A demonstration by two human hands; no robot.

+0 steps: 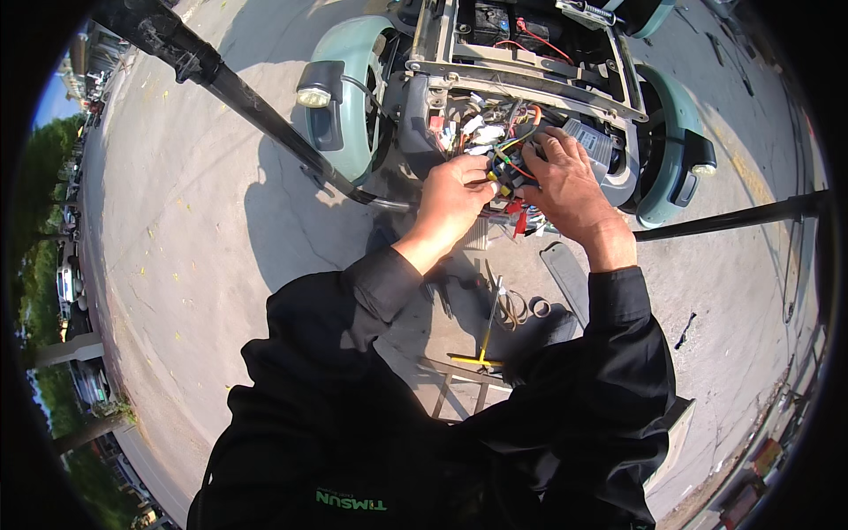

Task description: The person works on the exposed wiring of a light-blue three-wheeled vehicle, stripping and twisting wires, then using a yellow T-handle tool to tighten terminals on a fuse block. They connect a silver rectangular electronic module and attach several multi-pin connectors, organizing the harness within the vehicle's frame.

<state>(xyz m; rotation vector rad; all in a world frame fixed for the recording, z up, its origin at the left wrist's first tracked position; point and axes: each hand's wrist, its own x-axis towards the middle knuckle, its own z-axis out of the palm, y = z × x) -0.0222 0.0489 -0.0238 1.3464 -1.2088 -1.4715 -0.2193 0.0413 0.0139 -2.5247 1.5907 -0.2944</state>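
Note:
A tangle of coloured wires and plug connectors (481, 134) spills from the open front of a small pale-green vehicle. Low in that bundle, my left hand (452, 199) pinches a small yellow-and-dark wire connector (494, 177) between thumb and fingers. My right hand (570, 187) is bent over the wires just to the right, fingers curled into them; what its fingertips grip is partly hidden. Red connectors (518, 212) hang below, between the two hands. Beside my right fingers sits a finned silver metal box (590, 146).
Pale-green fenders with lamps flank the frame, left (344, 106) and right (676, 155). A black bar (256, 110) slants in from the upper left, another (738, 216) from the right. On the ground lie a yellow-handled T-shaped tool (481, 358), a tape roll (541, 307) and a grey strip (564, 278).

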